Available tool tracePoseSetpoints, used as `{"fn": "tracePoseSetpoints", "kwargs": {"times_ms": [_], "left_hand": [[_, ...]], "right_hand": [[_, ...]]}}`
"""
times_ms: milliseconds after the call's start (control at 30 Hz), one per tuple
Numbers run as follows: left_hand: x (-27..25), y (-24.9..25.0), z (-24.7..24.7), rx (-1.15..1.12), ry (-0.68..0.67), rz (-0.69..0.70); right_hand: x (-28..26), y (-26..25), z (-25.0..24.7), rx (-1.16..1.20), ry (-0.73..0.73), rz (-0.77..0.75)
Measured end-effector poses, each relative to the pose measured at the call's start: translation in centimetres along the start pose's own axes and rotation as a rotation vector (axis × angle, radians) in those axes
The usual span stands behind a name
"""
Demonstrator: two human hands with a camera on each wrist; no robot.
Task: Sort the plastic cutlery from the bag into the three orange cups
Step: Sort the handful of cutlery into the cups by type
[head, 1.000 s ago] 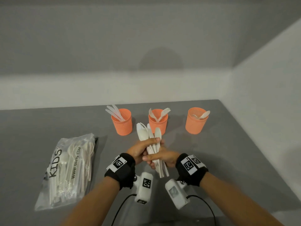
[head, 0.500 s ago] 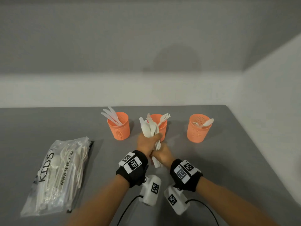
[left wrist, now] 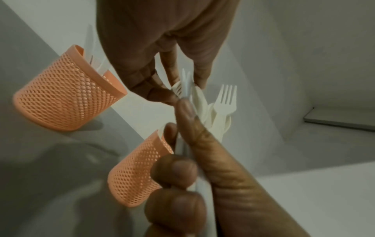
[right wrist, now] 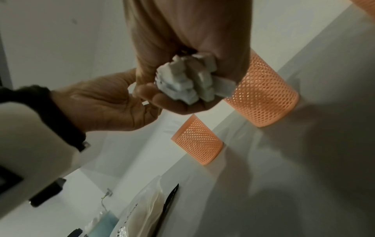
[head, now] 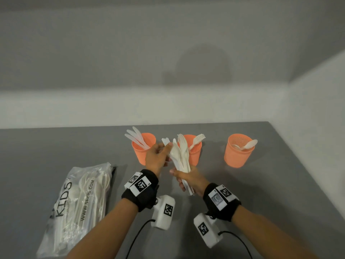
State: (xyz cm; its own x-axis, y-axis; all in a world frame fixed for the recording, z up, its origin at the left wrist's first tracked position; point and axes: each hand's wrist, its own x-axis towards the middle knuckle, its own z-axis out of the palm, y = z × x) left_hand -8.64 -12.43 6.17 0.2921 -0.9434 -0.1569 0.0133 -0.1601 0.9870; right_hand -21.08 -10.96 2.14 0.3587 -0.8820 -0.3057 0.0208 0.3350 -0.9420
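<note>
Cutlery bundle (head: 182, 157) — fisted by right hand (head: 188, 179); one utensil tip pinched by left hand (head: 156, 157) just beside — neighbours risk being dragged out, spilling onto table (head: 261, 193)

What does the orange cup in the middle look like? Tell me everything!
The middle orange cup is a round plastic cup with mesh walls full of tiny holes and a smooth rim. It stands upright on the grey table, between the two other orange cups. White plastic forks stick out of its top. The handheld bundle of cutlery partly hides it from the head view.
</note>
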Motion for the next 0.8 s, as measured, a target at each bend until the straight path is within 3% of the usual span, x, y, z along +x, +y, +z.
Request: {"fn": "tracePoseSetpoints", "kwargs": {"times_ms": [300, 600, 800], "left_hand": [[0.6, -0.4, -1.8, -0.055, 0.045, 0.021], [-0.3, -2.4, -1.5, 0.004, 0.031, 0.002], [-0.7, -1.8, -1.9, -0.16, 0.103, 0.035]], "right_hand": [[-0.4, 0.1, 0.8, 0.089, 0.008, 0.02], [-0.7, 0.8, 1.8, 0.022, 0.064, -0.101], [-0.2, 1.9, 1.1, 0.021, 0.15, -0.011]]}}
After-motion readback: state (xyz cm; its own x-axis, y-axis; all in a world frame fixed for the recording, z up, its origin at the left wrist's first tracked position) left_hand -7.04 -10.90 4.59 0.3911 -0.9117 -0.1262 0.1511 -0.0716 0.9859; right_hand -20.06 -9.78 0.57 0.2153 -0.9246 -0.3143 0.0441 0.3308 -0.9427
